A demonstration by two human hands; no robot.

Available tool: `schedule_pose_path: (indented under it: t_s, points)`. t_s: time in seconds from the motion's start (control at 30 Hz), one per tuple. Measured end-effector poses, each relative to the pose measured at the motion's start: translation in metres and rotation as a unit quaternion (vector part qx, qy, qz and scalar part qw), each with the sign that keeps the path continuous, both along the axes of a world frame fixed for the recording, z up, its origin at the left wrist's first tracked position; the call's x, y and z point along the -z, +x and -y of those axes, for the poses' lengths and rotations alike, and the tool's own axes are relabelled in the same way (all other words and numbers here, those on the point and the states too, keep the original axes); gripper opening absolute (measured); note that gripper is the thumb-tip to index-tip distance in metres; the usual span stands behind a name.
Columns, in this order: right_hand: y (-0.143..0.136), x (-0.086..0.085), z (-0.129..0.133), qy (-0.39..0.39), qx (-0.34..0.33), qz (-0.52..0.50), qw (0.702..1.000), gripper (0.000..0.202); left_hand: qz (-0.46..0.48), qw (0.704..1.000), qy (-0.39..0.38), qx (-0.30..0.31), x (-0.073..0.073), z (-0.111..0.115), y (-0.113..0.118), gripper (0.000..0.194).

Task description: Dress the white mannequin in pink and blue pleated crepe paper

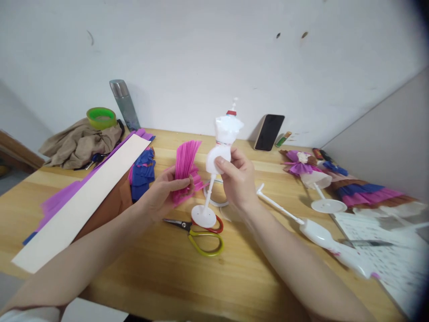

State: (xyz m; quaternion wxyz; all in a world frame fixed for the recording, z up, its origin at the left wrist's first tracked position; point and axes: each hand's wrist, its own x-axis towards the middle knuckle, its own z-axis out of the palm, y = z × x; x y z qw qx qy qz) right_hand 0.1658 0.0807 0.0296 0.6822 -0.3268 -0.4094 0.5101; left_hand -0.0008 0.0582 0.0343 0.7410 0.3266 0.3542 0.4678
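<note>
Pleated pink crepe paper (pixel 186 163) is pinched in my left hand (pixel 168 187), its folds fanning upward. My right hand (pixel 239 176) is closed around the hip of a small white dress form (pixel 228 129), thumb across the front. The form has a red band at the neck and stands tilted on a thin stem with a round base (pixel 203 216). Beneath that base lie scissors (pixel 201 235) with one yellow and one red handle, partly covered. A white ring of tape (pixel 219 202) shows behind the stem, partly hidden by my right hand.
On the left lie a long white card strip (pixel 83 201), blue crepe paper (pixel 143 174), brown cloth (pixel 77 145), green tape (pixel 101 117) and a flask (pixel 124 105). A phone (pixel 269 132) leans on the wall. At right are another white form (pixel 335 248) and a ruffled paper dress (pixel 372 195).
</note>
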Motion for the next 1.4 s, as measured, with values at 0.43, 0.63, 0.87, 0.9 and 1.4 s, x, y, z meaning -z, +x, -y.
schedule_pose_path:
  t_s: [0.43,0.63,0.87,0.9,1.4]
  points:
    - [-0.002,0.024,-0.003,-0.143,-0.094,0.021,0.985,0.040,-0.052,0.996,-0.055,-0.046,0.014,0.002,-0.015,0.016]
    - [-0.006,0.023,-0.002,-0.163,-0.124,0.020,0.979,0.038,-0.208,0.976,0.033,-0.063,0.031,-0.003,-0.019,0.023]
    - [0.015,0.012,-0.009,-0.114,-0.058,-0.006,0.992,0.032,-0.723,0.646,0.243,0.027,0.053,-0.022,-0.014,0.022]
    - [0.017,0.010,-0.009,-0.106,-0.056,-0.008,0.993,0.032,-0.750,0.618,0.233,0.033,0.054,-0.026,-0.014,0.019]
    - [0.017,0.006,-0.005,-0.100,-0.058,0.002,0.993,0.031,-0.803,0.564,0.186,-0.041,0.022,-0.073,-0.057,0.028]
